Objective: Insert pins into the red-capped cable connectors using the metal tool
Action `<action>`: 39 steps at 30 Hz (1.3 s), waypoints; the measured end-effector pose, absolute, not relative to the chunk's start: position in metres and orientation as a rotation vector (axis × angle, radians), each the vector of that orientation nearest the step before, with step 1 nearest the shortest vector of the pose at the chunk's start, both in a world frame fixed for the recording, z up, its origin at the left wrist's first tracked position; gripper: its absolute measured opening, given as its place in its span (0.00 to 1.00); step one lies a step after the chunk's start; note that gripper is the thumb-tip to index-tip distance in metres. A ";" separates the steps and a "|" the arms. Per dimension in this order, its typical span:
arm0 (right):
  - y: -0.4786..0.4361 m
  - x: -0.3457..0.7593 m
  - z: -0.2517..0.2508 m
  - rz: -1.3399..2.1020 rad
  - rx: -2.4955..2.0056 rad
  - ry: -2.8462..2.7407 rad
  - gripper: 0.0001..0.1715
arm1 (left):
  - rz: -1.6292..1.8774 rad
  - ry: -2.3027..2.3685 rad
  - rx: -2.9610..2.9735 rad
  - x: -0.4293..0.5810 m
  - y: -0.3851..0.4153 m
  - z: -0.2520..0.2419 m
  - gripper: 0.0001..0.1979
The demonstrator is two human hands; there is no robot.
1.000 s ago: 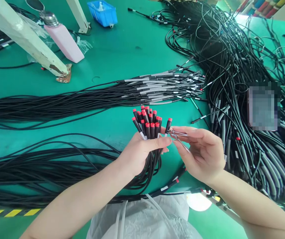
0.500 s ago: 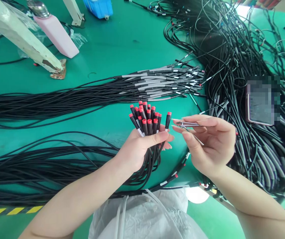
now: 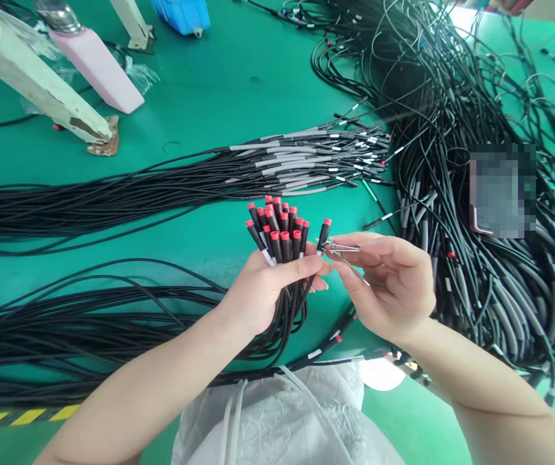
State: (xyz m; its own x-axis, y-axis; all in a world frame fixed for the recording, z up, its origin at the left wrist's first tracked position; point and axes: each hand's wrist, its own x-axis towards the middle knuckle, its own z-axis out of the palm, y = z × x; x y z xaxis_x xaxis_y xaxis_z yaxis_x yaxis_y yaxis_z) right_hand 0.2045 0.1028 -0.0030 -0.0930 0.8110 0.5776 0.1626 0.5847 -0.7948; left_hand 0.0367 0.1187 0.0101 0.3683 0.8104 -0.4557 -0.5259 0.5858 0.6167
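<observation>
1. Left hand (image 3: 260, 290) is closed around a bundle of red-capped cables (image 3: 285, 249); 1 connector (image 3: 324, 234) stands apart beyond its thumb tip.
2. Right hand (image 3: 396, 284), fingers half-curled, pinches a metal tool (image 3: 347, 248), tip against that connector.

Bright, diffuse light washes over a smooth green tabletop (image 3: 214, 84), flaring to white at the upper right, where a tangled heap of thin black cables (image 3: 432, 110) turns hazy; coarse pixelation masks a flat grey rectangular object (image 3: 494, 194) at right.
</observation>
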 end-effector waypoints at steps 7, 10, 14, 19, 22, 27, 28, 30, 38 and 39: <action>0.108 0.211 -0.003 0.416 -1.055 -1.793 0.18 | 0.908 0.886 0.382 0.038 0.120 0.006 0.09; 0.114 0.218 0.007 0.491 -1.099 -1.756 0.19 | 0.942 0.910 0.444 0.039 0.122 0.003 0.07; 0.119 0.226 0.026 0.529 -1.233 -1.733 0.06 | 0.942 0.890 0.549 0.038 0.122 0.003 0.06; 0.122 0.220 0.036 0.824 -1.292 -1.799 0.16 | 0.883 0.800 0.667 0.039 0.119 0.007 0.11; 0.122 0.213 0.034 1.057 -1.244 -1.728 0.20 | 0.874 0.744 0.702 0.040 0.116 0.009 0.12; 0.118 0.210 0.026 1.137 -1.158 -1.462 0.20 | 0.935 0.803 0.596 0.037 0.115 0.017 0.10; 0.118 0.209 0.023 1.174 -1.120 -1.424 0.19 | 0.947 0.808 0.591 0.036 0.115 0.019 0.11; 0.116 0.207 0.019 1.246 -1.064 -1.358 0.18 | 0.934 0.800 0.613 0.034 0.114 0.023 0.11; 0.114 0.188 0.017 1.310 -1.014 -1.307 0.19 | 0.944 0.812 0.676 0.029 0.105 0.019 0.11; 0.114 0.187 0.016 1.272 -1.048 -1.302 0.20 | 0.963 0.823 0.655 0.029 0.105 0.018 0.10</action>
State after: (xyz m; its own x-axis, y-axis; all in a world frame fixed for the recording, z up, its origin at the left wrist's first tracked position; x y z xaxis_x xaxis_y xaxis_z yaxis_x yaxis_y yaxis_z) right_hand 0.1872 0.1138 0.0158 -0.1306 0.9882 0.0805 -0.0569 0.0736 -0.9957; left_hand 0.0287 0.1050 0.0175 0.3249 0.8951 -0.3053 -0.4417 0.4291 0.7879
